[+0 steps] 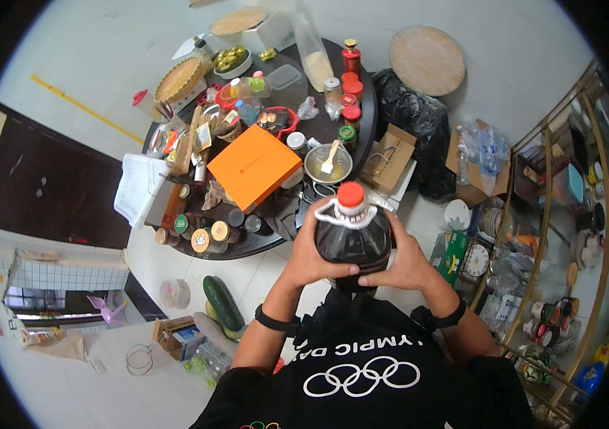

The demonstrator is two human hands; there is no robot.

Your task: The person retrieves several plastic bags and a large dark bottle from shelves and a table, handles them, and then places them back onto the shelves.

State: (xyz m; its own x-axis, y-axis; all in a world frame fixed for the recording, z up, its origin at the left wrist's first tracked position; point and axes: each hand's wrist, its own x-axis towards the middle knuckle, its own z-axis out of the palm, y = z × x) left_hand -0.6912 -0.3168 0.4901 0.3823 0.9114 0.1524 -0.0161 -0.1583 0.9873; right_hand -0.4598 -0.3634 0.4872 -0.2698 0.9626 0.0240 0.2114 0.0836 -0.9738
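Observation:
Between my left hand point(312, 252) and my right hand point(401, 257) is a large plastic jug of dark liquid point(352, 236), gripped from both sides in front of my chest. It has a red screw cap point(351, 194) and a white handle around its neck. The thumbs nearly meet on the near side; the fingers behind the jug are hidden. Just beyond the jug, a metal bowl point(312, 166) with a white-bristled brush point(330, 158) and some yellowish liquid stands on the round dark table point(362, 145). An orange box point(253, 167) lies left of the bowl.
Lidded jars point(201, 240) and a woven basket point(180, 79) crowd the table. Right of it are an open cardboard box point(388, 158), a black plastic bag point(417, 123) and glass-fronted shelves point(545, 214). Large green gourds point(222, 303) lie on the floor at lower left.

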